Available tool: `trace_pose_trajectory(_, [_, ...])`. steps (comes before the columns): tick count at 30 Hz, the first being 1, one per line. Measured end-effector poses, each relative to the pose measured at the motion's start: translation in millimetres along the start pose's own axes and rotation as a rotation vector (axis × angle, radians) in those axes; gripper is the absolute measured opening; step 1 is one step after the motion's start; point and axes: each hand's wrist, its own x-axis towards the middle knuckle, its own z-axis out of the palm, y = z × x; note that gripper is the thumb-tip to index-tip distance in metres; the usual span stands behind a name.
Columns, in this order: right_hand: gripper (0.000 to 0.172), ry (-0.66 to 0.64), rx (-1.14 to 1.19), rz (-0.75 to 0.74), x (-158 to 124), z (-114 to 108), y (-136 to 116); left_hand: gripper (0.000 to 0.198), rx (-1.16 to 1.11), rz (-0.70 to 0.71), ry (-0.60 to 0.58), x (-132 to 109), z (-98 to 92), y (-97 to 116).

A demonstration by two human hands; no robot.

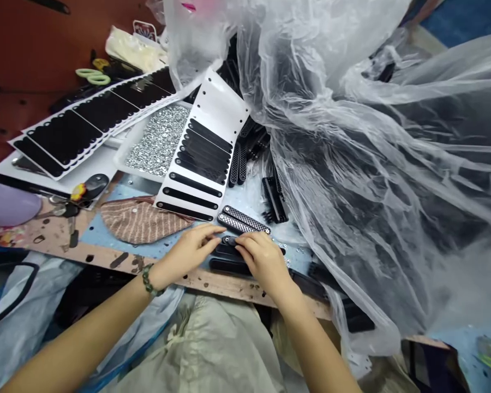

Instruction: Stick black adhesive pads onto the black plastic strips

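Observation:
At the table's front edge, my right hand (265, 256) pinches a small black strip (230, 240) with a round, light spot near its end. The strip lies over a long black plastic piece (225, 251), partly hidden by my fingers. My left hand (196, 245) rests just left of it, thumb and fingers apart and close to the strip's end; whether they touch it I cannot tell. Just beyond my fingers lie black pieces with a patterned grid (244, 220). Another smooth black piece (229, 266) lies along the edge nearest me.
Behind my hands, a white sheet of black strips (225, 103) leans on a tray of small metal parts (157, 139). A brown striped cloth pouch (147, 219) lies left. Clear plastic sheeting (352, 164) covers the right side. More strip sheets (94, 120) and green-handled scissors (93, 76) lie back left.

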Motion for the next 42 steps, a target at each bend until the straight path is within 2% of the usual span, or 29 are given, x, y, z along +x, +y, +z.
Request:
trace_pose_trajectory(4, [0.017,-0.025,-0.057,-0.036,5.9,5.4,-2.6,0.028,-0.042,0.057,-0.054,6.5,-0.9,-1.6])
trace_pose_trajectory(9, [0.017,-0.036,-0.07,-0.029,7.0,8.6,-4.2,0.028,-0.128,0.048,-0.14,8.6,-1.7,-2.8])
trace_pose_trajectory(18, [0.017,-0.047,-0.027,-0.001,8.2,8.4,-2.6,0.021,-0.315,-0.126,-0.204,15.9,3.2,2.3])
trace_pose_trajectory(22, [0.017,-0.05,-0.018,-0.012,9.2,10.8,-2.8,0.026,-0.385,-0.17,-0.217,18.3,7.6,1.0])
trace_pose_trajectory(26, [0.016,-0.063,-0.141,0.003,6.9,7.2,-5.5,0.025,-0.434,-0.226,-0.217,19.3,11.9,1.3])
trace_pose_trajectory(29, [0.021,-0.046,-0.241,0.097,-2.1,-4.0,-1.0,0.024,-0.461,-0.251,-0.178,18.0,12.7,3.4])
trace_pose_trajectory(33, [0.012,-0.032,-0.068,0.239,-16.7,-16.2,13.0,0.025,-0.411,-0.278,-0.183,15.2,12.1,6.2])
trace_pose_trajectory(38, [0.013,-0.009,0.117,0.28,-20.2,-17.9,23.6,0.027,-0.334,-0.24,-0.158,16.1,14.5,6.9])
trace_pose_trajectory(42, [0.01,-0.029,0.159,0.33,-17.8,-18.2,24.5,0.028,-0.307,-0.223,-0.166,15.8,14.8,7.1])
